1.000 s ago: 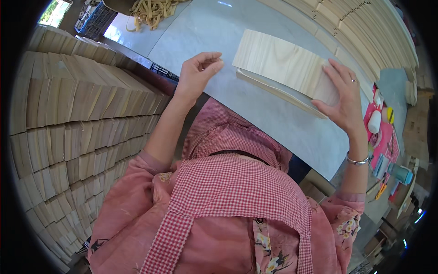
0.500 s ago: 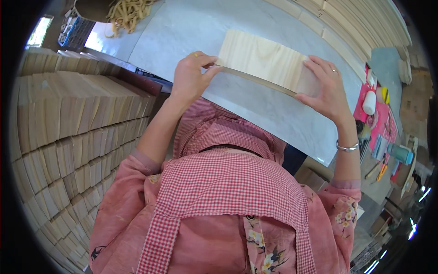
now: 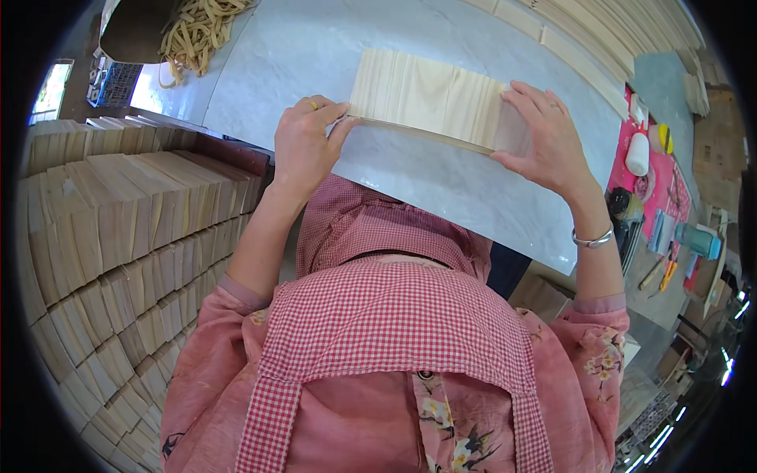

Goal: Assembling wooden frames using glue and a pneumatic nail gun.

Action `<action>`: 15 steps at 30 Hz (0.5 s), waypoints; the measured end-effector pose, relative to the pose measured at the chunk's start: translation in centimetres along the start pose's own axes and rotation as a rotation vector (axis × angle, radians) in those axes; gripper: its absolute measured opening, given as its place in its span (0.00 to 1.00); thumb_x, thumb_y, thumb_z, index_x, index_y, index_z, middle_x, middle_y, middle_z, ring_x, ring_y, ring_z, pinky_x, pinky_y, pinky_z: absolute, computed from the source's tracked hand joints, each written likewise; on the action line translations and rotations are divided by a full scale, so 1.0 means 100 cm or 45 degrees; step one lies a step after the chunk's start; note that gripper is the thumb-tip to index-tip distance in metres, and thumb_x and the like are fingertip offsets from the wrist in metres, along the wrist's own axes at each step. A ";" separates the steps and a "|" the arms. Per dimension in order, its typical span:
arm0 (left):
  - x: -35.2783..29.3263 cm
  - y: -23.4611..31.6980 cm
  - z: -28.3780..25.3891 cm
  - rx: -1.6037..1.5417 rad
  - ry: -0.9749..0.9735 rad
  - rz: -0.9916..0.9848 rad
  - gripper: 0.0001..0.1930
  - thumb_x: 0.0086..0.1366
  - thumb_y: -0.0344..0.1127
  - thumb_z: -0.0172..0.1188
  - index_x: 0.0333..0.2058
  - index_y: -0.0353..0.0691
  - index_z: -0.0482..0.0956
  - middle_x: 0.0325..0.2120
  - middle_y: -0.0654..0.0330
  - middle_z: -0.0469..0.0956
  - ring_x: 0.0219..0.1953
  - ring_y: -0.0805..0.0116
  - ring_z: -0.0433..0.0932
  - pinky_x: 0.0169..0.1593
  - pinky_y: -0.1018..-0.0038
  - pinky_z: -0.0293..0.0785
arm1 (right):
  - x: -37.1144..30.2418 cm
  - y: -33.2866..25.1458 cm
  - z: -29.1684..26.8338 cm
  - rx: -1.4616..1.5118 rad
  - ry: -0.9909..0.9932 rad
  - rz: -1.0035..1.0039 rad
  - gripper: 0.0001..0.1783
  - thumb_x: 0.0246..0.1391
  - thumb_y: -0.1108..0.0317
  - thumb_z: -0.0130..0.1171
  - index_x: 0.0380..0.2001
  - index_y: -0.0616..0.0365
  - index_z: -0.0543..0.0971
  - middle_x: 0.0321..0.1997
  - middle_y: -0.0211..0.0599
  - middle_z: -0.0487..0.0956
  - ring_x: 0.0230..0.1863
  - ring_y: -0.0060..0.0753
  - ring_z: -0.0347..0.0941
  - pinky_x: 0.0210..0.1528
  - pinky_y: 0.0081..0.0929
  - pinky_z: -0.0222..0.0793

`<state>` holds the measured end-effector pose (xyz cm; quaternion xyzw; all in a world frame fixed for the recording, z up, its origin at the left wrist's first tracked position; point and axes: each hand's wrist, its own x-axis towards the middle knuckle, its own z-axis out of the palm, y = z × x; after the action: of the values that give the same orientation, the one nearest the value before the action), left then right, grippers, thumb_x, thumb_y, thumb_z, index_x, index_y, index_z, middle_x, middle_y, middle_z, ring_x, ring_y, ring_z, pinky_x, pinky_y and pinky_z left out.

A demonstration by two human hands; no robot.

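Note:
A pale rectangular wooden board (image 3: 426, 98) lies over the grey marbled tabletop, with a thin side edge showing toward me. My left hand (image 3: 306, 146) pinches its near left corner between thumb and fingers. At the other end, my right hand (image 3: 548, 142) grips the board's short right side, thumb at the near corner and fingers at the far one. A ring sits on my left hand, and a silver bangle circles my right wrist. The board's underside is hidden, so I cannot tell whether it rests fully on the table.
Tall stacks of wooden pieces (image 3: 118, 205) rise at the left. Tan bands (image 3: 201, 35) lie heaped at the far left of the tabletop (image 3: 284, 55). Long boards (image 3: 607, 35) are piled at the far right. A white bottle (image 3: 637, 154) and an orange-handled tool (image 3: 669, 274) sit on the right.
The whole view has shifted a little. Both hands and the board appear farther left, and the board's near edge slants less. The grip looks the same.

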<state>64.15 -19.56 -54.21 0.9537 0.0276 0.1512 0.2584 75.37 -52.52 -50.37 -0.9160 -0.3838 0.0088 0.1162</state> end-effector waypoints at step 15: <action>-0.003 -0.006 0.005 0.046 0.090 0.138 0.09 0.57 0.33 0.70 0.35 0.36 0.87 0.31 0.61 0.82 0.33 0.64 0.77 0.42 0.70 0.72 | -0.048 0.013 0.012 0.157 0.483 0.150 0.22 0.48 0.72 0.68 0.48 0.59 0.78 0.46 0.36 0.78 0.43 0.35 0.73 0.49 0.28 0.70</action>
<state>64.07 -19.37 -55.01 0.9524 -0.0124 0.1981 0.2313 72.71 -56.53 -52.18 -0.9133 -0.2996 -0.1335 0.2415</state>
